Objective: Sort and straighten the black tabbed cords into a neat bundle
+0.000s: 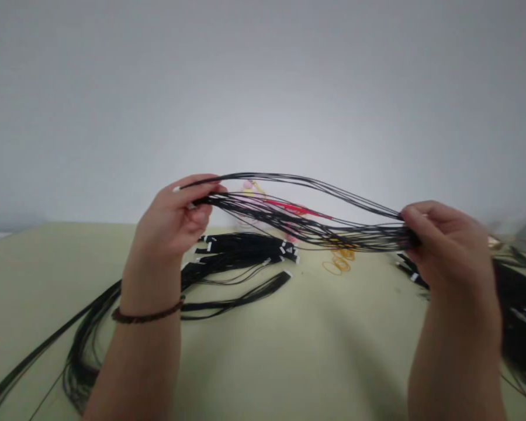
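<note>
A bundle of thin black cables point(289, 225) stretches between my two hands above the table. My left hand point(179, 216) grips its left end; a few strands with a small white connector point(176, 189) pass over the fingers, set apart from the thicker lower part. The right end is closed inside my right hand point(442, 240), with the thumb pressed on top. Between the hands the strands sag and spread a little, the upper few arching above the rest. The cable tips in my right hand are hidden by the fingers.
Behind the held bundle, more black cables point(241, 248) with white connectors lie on the pale green table point(315, 351). Long loops run to the lower left. Yellow rubber bands point(339, 263) lie near the middle, and a dark cable pile point(519, 316) is at right. A wall stands behind.
</note>
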Demonstrator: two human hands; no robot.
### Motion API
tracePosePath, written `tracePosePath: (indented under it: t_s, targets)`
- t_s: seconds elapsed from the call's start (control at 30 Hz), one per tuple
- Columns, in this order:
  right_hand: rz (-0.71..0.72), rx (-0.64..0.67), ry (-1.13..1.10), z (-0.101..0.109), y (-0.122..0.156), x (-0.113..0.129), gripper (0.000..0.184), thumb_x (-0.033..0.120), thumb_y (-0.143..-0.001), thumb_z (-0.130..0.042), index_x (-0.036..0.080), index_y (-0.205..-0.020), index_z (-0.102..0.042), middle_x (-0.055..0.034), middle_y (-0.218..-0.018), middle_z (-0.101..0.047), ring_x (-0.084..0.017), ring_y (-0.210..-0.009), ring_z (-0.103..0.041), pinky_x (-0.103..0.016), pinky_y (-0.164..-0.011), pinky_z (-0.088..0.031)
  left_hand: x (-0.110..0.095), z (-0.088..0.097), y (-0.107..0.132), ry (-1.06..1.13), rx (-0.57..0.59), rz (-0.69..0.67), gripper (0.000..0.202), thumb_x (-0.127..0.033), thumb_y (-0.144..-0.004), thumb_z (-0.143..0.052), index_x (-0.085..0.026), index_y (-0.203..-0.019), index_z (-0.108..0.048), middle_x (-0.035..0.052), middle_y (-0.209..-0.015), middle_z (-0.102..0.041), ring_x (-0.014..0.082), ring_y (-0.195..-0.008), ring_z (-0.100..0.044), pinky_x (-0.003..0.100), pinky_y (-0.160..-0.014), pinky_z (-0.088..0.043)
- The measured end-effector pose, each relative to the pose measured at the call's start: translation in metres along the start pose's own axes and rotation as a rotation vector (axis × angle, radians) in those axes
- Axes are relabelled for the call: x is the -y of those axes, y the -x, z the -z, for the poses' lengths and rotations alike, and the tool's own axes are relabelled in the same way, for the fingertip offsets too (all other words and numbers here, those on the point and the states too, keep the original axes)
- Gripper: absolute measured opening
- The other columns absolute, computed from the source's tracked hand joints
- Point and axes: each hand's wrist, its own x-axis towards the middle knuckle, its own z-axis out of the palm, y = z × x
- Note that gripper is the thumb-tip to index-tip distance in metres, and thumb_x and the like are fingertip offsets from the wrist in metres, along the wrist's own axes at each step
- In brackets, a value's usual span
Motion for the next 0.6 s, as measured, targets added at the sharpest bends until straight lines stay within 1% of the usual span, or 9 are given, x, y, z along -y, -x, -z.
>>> tracePosePath:
  t_s: [0.07,0.13,0.2,0.27,0.33,0.43,0.47,0.53,0.6]
  targets:
    - [-0.062,0.138,-0.168,-0.007,0.0,0.004,0.024,0.037,-0.067,-0.071,0.018,-0.061,-0.057,0.0076,-0.041,-0.042,-0.004,-0.03,-0.029,-0.017,-0.028,-0.017,-0.004,0.013,-0.003,0.062,0.063,-0.002,0.008,-0.02,-0.066,-0.063,-0.022,-0.074,-0.063,-0.003,-0.069,-0.062,0.0015,-0.037,-0.02,0.021,-0.027,-0.014]
    - [-0.113,0.266,-0.279,-0.013,0.001,0.007,0.028,0.038,-0.066,-0.07,0.017,-0.056,-0.054,0.0082,-0.041,-0.038,-0.002,-0.031,-0.025,-0.016,-0.029,-0.016,-0.007,0.024,-0.004,0.096,0.123,-0.006,0.007,-0.022,-0.065,-0.065,-0.026,-0.07,-0.063,-0.0042,-0.065,-0.061,0.0032,-0.036,-0.019,0.025,-0.027,-0.012]
    - [-0.149,0.334,-0.328,-0.018,0.002,0.008,0.027,0.037,-0.066,-0.069,0.017,-0.055,-0.055,0.0077,-0.041,-0.038,-0.002,-0.033,-0.024,-0.016,-0.032,-0.019,-0.009,0.031,-0.005,0.101,0.093,-0.009,0.009,-0.022,-0.064,-0.066,-0.029,-0.069,-0.064,-0.0054,-0.064,-0.062,0.0037,-0.036,-0.021,0.025,-0.028,-0.013]
    - [-0.17,0.354,-0.348,-0.021,0.003,0.008,0.024,0.038,-0.064,-0.07,0.017,-0.06,-0.06,0.0068,-0.045,-0.039,-0.002,-0.036,-0.024,-0.015,-0.034,-0.021,-0.01,0.036,-0.005,0.08,0.006,0.007,0.009,-0.021,-0.064,-0.067,-0.028,-0.067,-0.064,-0.0059,-0.068,-0.066,0.003,-0.036,-0.023,0.024,-0.029,-0.016]
    - [-0.204,0.343,-0.365,-0.024,0.003,0.005,0.023,0.039,-0.062,-0.07,0.018,-0.069,-0.065,0.0064,-0.05,-0.036,-0.003,-0.04,-0.025,-0.016,-0.035,-0.022,-0.009,0.039,-0.005,0.034,-0.044,0.03,0.006,-0.021,-0.064,-0.067,-0.025,-0.066,-0.065,-0.005,-0.071,-0.069,0.0025,-0.037,-0.027,0.022,-0.031,-0.02]
    - [-0.251,0.252,-0.396,-0.027,0.0,0.002,0.025,0.036,-0.06,-0.069,0.02,-0.079,-0.068,0.0067,-0.051,-0.032,-0.005,-0.044,-0.026,-0.016,-0.036,-0.023,-0.006,0.047,-0.003,-0.069,0.014,0.072,0.004,-0.024,-0.066,-0.069,-0.021,-0.066,-0.065,-0.001,-0.065,-0.068,0.0037,-0.039,-0.035,0.021,-0.034,-0.027]
    - [-0.264,0.2,-0.407,-0.028,-0.001,0.001,0.023,0.034,-0.06,-0.069,0.02,-0.078,-0.068,0.0072,-0.051,-0.031,-0.005,-0.044,-0.025,-0.016,-0.036,-0.024,-0.005,0.05,-0.002,-0.106,0.053,0.089,0.008,-0.026,-0.067,-0.069,-0.02,-0.063,-0.064,0.0,-0.059,-0.066,0.0046,-0.039,-0.037,0.021,-0.034,-0.026]
    - [-0.261,0.105,-0.408,-0.03,-0.005,0.0,0.015,0.029,-0.059,-0.069,0.02,-0.07,-0.065,0.0084,-0.048,-0.029,-0.004,-0.043,-0.021,-0.016,-0.036,-0.023,-0.004,0.054,0.001,-0.151,0.129,0.131,0.021,-0.031,-0.069,-0.069,-0.019,-0.055,-0.059,0.0,-0.044,-0.055,0.0053,-0.036,-0.035,0.02,-0.032,-0.021]
    - [-0.136,0.044,-0.322,-0.029,-0.007,0.001,0.014,0.028,-0.062,-0.068,0.018,-0.06,-0.058,0.0085,-0.047,-0.028,-0.004,-0.041,-0.019,-0.016,-0.035,-0.022,-0.006,0.057,0.004,-0.134,0.168,0.152,0.03,-0.033,-0.071,-0.068,-0.019,-0.049,-0.052,-0.0021,-0.036,-0.042,0.0045,-0.033,-0.027,0.02,-0.031,-0.013]
